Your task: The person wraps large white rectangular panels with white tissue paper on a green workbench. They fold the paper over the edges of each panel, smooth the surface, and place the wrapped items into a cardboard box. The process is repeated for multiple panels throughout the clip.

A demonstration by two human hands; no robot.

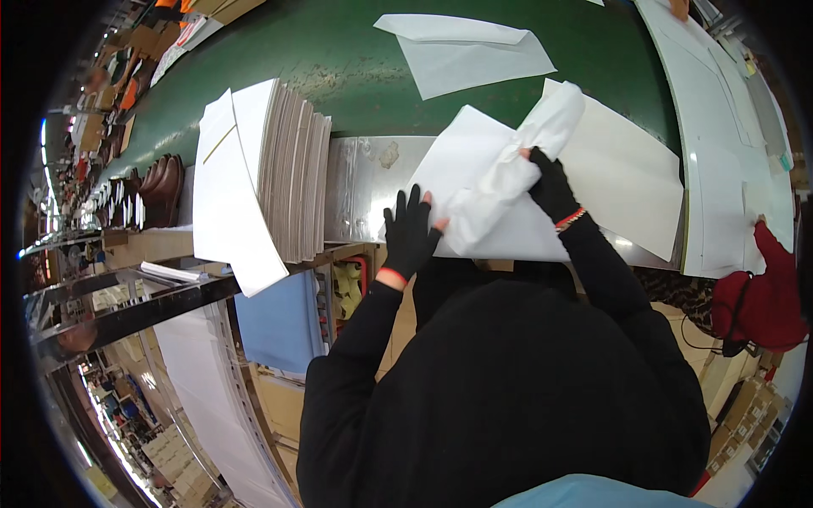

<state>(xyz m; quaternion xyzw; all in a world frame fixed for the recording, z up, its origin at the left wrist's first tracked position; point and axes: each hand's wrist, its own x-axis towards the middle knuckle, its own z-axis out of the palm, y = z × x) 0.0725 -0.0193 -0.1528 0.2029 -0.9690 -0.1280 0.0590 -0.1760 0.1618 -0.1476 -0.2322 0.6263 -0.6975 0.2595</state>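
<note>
A long, crumpled bundle of white tissue paper [508,173] lies slantwise over a flat white sheet [461,140] at the table's near edge. My right hand [552,188], in a black fingertip-less glove, is closed around the upper right part of the bundle. Gloved the same way, my left hand [411,229] rests with fingers spread at the sheet's left edge, its thumb near the bundle's lower end. Whether anything is inside the paper is hidden. Under the bundle's right side, a cream-white sheet or card [622,161] spreads across the metal surface.
Left of my hands stands a thick stack of white-faced boards [296,178]. A loose thin white sheet [474,51] lies on the green belt [356,76] beyond. Brown boots [161,190] line the far left. A person in a red sleeve [766,296] is at a white table on the right.
</note>
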